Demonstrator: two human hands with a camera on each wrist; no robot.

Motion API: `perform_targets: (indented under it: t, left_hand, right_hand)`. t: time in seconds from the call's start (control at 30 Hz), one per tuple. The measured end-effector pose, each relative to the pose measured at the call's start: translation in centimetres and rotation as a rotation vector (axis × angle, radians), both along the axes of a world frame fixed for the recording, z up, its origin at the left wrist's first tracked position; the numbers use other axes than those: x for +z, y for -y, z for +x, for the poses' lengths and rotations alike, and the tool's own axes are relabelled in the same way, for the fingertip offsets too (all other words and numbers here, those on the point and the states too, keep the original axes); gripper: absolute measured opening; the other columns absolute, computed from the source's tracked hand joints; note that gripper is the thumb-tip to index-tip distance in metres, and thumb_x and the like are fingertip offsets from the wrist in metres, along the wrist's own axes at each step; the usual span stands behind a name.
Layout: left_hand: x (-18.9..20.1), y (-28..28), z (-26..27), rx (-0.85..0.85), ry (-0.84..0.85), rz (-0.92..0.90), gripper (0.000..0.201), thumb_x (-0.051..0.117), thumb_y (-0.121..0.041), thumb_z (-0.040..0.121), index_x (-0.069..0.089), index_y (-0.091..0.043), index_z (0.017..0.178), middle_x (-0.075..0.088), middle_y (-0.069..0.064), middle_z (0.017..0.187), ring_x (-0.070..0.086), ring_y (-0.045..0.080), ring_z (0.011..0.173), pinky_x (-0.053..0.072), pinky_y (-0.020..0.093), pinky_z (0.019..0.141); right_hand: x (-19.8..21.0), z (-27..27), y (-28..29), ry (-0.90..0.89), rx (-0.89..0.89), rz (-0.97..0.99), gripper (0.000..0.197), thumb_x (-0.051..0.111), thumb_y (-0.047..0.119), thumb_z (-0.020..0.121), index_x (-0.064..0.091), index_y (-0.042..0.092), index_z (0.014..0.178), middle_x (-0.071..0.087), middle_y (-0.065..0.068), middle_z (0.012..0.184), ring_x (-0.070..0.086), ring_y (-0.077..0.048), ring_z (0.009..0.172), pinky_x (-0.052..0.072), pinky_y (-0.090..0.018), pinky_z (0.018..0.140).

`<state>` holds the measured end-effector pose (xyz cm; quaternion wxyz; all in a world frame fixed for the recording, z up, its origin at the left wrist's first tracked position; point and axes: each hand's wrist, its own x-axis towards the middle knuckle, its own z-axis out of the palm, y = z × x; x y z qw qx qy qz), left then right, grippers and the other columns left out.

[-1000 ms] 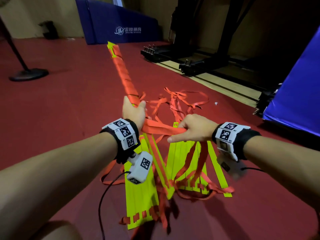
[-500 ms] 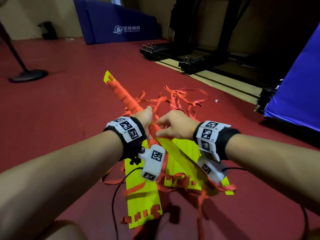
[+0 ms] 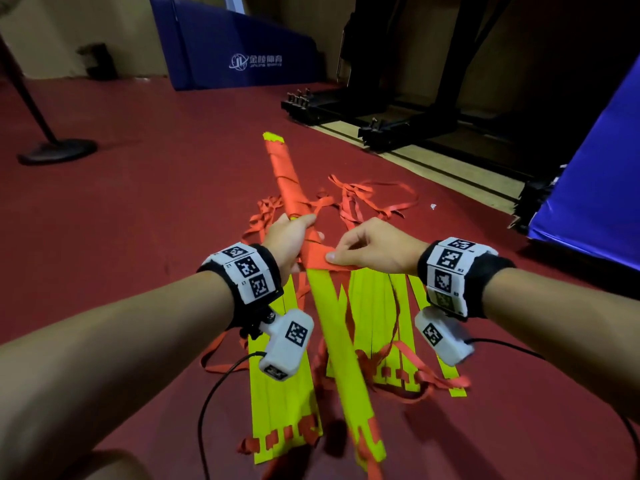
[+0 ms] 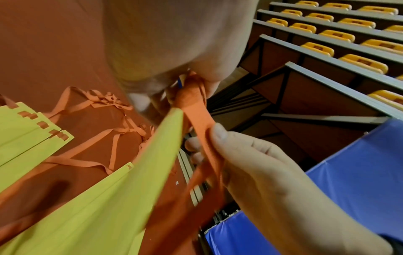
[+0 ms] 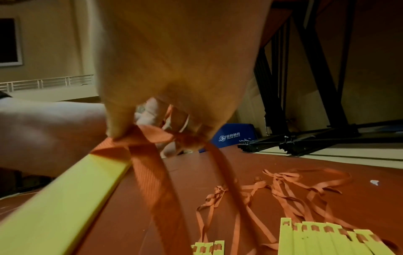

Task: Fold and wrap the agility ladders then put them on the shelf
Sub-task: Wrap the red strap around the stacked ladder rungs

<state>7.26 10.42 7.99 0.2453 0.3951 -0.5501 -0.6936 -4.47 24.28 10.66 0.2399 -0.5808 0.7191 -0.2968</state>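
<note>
I hold a stacked bundle of yellow ladder rungs (image 3: pixel 341 344) slanting above the floor, its far half wound in orange strap (image 3: pixel 285 174). My left hand (image 3: pixel 289 237) grips the bundle at the edge of the winding. My right hand (image 3: pixel 363 251) pinches the orange strap (image 4: pixel 203 127) between thumb and fingers just beside the bundle. In the right wrist view the strap (image 5: pixel 150 165) runs from my fingers over the yellow rungs (image 5: pixel 65 195). More yellow rungs (image 3: pixel 280 393) and tangled orange straps (image 3: pixel 367 199) lie on the red floor below.
A blue mat (image 3: pixel 239 46) leans against the far wall and another blue mat (image 3: pixel 595 174) stands at the right. Black rack bases (image 3: pixel 374 112) sit behind the pile. A round stand base (image 3: pixel 57 150) rests on the floor at the left.
The wrapped bundle's far end dropped then rose a little. My right hand came in from pulling the strap sideways and now pinches it close against the bundle.
</note>
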Motion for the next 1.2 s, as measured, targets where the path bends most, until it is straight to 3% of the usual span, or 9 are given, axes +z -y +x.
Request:
perform_targets:
  t: [0.17, 0.27, 0.33, 0.5, 0.6, 0.77, 0.93, 1.03, 1.2]
  left_hand:
    - [0.3, -0.7, -0.4, -0.045, -0.071, 0.055, 0.006, 0.055, -0.026, 0.106, 0.052, -0.021, 0.108, 0.056, 0.005, 0.079, 0.059, 0.022, 0.061, 0.057, 0.043, 0.062]
    - [0.4, -0.5, -0.2, -0.01, -0.073, 0.112, 0.012, 0.066, -0.024, 0.1, 0.055, -0.018, 0.102, 0.063, 0.007, 0.082, 0.066, 0.023, 0.068, 0.063, 0.05, 0.067]
    - [0.5, 0.1, 0.3, 0.012, -0.083, 0.154, 0.014, 0.073, -0.023, 0.093, 0.062, -0.015, 0.09, 0.063, 0.002, 0.069, 0.064, 0.016, 0.059, 0.062, 0.037, 0.06]
    - [1.4, -0.1, 1.6, -0.146, -0.004, 0.187, 0.064, 0.085, -0.033, 0.074, 0.068, -0.006, 0.129, 0.074, 0.016, 0.116, 0.074, 0.034, 0.086, 0.064, 0.051, 0.077]
    - [1.7, -0.6, 1.6, -0.162, -0.009, 0.182, 0.046, 0.071, -0.029, 0.096, 0.064, -0.002, 0.132, 0.074, 0.014, 0.101, 0.073, 0.026, 0.069, 0.064, 0.041, 0.062]
    - [1.3, -0.5, 1.6, -0.2, 0.117, 0.192, 0.032, 0.059, -0.045, 0.102, 0.058, -0.015, 0.09, 0.061, 0.001, 0.06, 0.061, 0.017, 0.058, 0.057, 0.036, 0.062]
    - [1.1, -0.8, 1.5, -0.196, 0.081, 0.198, 0.038, 0.057, -0.052, 0.1, 0.059, -0.017, 0.084, 0.055, -0.001, 0.061, 0.053, 0.015, 0.046, 0.045, 0.023, 0.047]
    - [1.5, -1.0, 1.5, -0.165, -0.01, 0.233, 0.025, 0.05, -0.034, 0.098, 0.054, -0.017, 0.081, 0.053, 0.003, 0.066, 0.051, 0.021, 0.053, 0.043, 0.027, 0.056]
    - [0.7, -1.5, 0.9, -0.147, -0.033, 0.154, 0.03, 0.058, -0.017, 0.103, 0.064, 0.004, 0.123, 0.073, 0.018, 0.099, 0.071, 0.027, 0.066, 0.061, 0.036, 0.055]
  right_hand:
    - [0.6, 1.1, -0.4, 0.123, -0.043, -0.069, 0.03, 0.078, 0.026, 0.089, 0.069, 0.002, 0.074, 0.07, -0.018, 0.072, 0.052, -0.022, 0.063, 0.04, -0.033, 0.065]
    - [0.7, 1.3, -0.5, 0.352, -0.069, -0.063, 0.01, 0.072, 0.012, 0.093, 0.066, 0.006, 0.098, 0.07, -0.015, 0.071, 0.047, -0.022, 0.051, 0.043, -0.03, 0.051]
    - [0.8, 0.9, -0.7, 0.331, -0.083, -0.025, 0.018, 0.068, 0.015, 0.096, 0.068, 0.009, 0.113, 0.066, -0.001, 0.065, 0.04, -0.017, 0.049, 0.034, -0.023, 0.042]
    - [1.8, 0.8, -1.6, 0.251, -0.119, -0.053, 0.031, 0.065, 0.037, 0.098, 0.07, 0.015, 0.076, 0.052, 0.011, 0.05, 0.035, -0.007, 0.044, 0.026, -0.018, 0.041]
    - [1.6, 0.1, -1.4, 0.258, -0.155, -0.103, 0.024, 0.072, 0.034, 0.094, 0.072, 0.014, 0.08, 0.05, 0.01, 0.051, 0.035, -0.008, 0.046, 0.026, -0.021, 0.043]
    - [1.0, -2.2, -1.7, 0.246, -0.194, -0.05, 0.005, 0.078, 0.021, 0.089, 0.073, 0.021, 0.087, 0.053, -0.002, 0.061, 0.043, -0.012, 0.047, 0.03, -0.021, 0.043]
    - [0.7, -3.3, -2.2, 0.284, -0.186, 0.024, 0.006, 0.068, 0.009, 0.095, 0.066, 0.015, 0.096, 0.051, 0.004, 0.058, 0.045, -0.006, 0.043, 0.035, -0.019, 0.038]
    - [0.5, -3.8, -2.3, 0.227, -0.191, 0.135, 0.01, 0.063, 0.006, 0.098, 0.063, 0.015, 0.095, 0.053, 0.0, 0.068, 0.048, -0.008, 0.05, 0.038, -0.022, 0.042]
    - [1.8, -2.7, -2.4, 0.165, -0.191, 0.176, 0.021, 0.065, 0.026, 0.097, 0.063, 0.02, 0.117, 0.064, 0.007, 0.101, 0.06, -0.012, 0.087, 0.049, -0.021, 0.071]
